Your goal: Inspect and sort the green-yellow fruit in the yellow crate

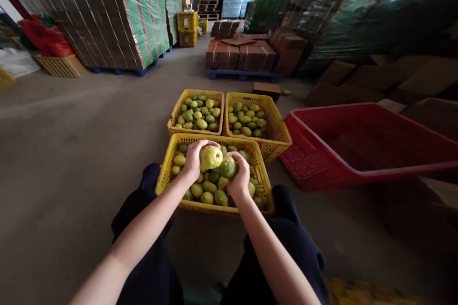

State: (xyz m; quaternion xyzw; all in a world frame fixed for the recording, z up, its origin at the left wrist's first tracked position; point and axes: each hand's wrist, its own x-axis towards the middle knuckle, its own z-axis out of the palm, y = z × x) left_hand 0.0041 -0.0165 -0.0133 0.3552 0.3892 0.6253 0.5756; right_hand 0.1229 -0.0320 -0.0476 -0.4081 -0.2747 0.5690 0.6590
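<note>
My left hand (193, 159) is wrapped around a pale yellow-green lemon (210, 157), its stem end facing right. In my right hand (241, 171) is a darker green lemon (228, 167), close beside the first one. Both hands are above a yellow plastic crate (218, 208) between my legs. Inside it lie several green and yellow lemons (207, 198), partly hidden by my hands and forearms.
Behind the near crate stand a left yellow crate (173, 129) and a right yellow crate (281, 132), both holding lemons. A large red crate (304, 152) sits to the right. Farther back are bundled cardboard (255, 56) on a blue pallet (243, 75) and a wrapped stack (103, 19).
</note>
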